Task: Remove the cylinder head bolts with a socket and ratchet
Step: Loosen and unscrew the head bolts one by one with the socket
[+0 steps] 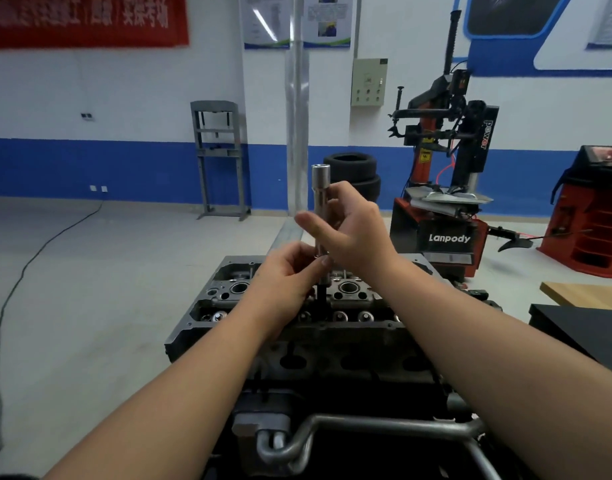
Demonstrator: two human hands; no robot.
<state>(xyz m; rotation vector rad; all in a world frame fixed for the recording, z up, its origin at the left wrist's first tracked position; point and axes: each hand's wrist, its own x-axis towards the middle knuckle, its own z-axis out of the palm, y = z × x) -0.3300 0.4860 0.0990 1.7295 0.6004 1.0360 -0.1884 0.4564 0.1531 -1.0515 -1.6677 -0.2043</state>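
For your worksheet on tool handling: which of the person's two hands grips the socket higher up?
The right hand, around the socket's middle; the left hand pinches its bottom end.

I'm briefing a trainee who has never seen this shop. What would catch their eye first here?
Dead centre, both hands hold a long silver socket upright over the cylinder head: the right hand grips its middle, the left hand pinches its lower end, where a dark bolt hangs. Behind on the right stands a red-and-black tyre changer, with stacked tyres beside it.
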